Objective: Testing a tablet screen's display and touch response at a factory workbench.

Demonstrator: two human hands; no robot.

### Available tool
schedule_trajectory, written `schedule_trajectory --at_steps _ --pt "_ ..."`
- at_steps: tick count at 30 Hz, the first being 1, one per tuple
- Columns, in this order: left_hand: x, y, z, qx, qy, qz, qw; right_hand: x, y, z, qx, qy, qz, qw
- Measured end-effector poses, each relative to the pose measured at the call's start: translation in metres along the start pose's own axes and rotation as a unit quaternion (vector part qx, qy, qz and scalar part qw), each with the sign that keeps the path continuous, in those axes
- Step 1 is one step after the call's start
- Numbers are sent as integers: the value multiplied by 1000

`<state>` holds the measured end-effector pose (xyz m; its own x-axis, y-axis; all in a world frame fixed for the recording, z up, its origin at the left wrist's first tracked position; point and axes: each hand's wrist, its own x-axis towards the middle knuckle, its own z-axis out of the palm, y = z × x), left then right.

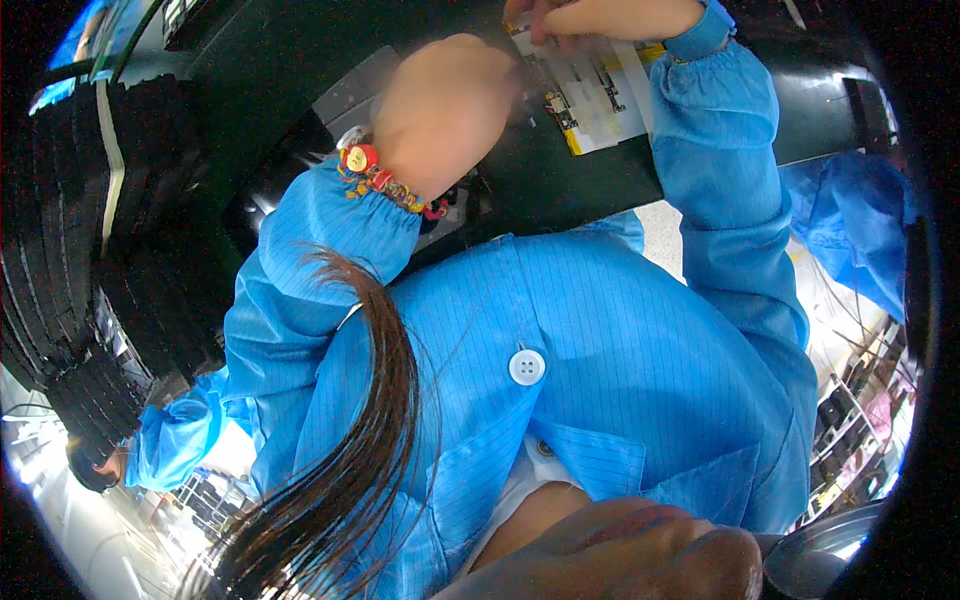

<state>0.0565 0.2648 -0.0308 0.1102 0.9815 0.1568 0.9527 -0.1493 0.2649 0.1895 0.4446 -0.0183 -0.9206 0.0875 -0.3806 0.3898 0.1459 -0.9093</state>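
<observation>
My left hand (450, 110), with a beaded bracelet (375, 180) at its wrist, hangs over the dark green work surface (540, 195). It is smeared by motion, and its fingers are hidden behind the back of the hand. At the top edge my right hand (615, 18), wearing a blue wrist strap (700, 38), is partly cut off. Its visible fingers are bent together at the far left corner of a flat pale sheet (625, 125) with yellow edges and small dark electronic pieces. What those fingers hold, if anything, cannot be made out.
Tall stacks of black trays (150, 170) stand at the left. A grey, partly see-through flat item (350, 90) lies beside my left hand. A person in a blue sleeve (180, 440) is at the lower left; blue cloth (855, 225) shows at the right.
</observation>
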Motion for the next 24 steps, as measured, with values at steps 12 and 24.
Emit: schedule_trajectory --at_steps 12,24 --pt "1 -2 1 13 -10 5 1000 -2 -7 3 -5 11 1 1000" --pt "1 1 2 19 -26 -10 999 -1 -10 4 -42 22 13 999"
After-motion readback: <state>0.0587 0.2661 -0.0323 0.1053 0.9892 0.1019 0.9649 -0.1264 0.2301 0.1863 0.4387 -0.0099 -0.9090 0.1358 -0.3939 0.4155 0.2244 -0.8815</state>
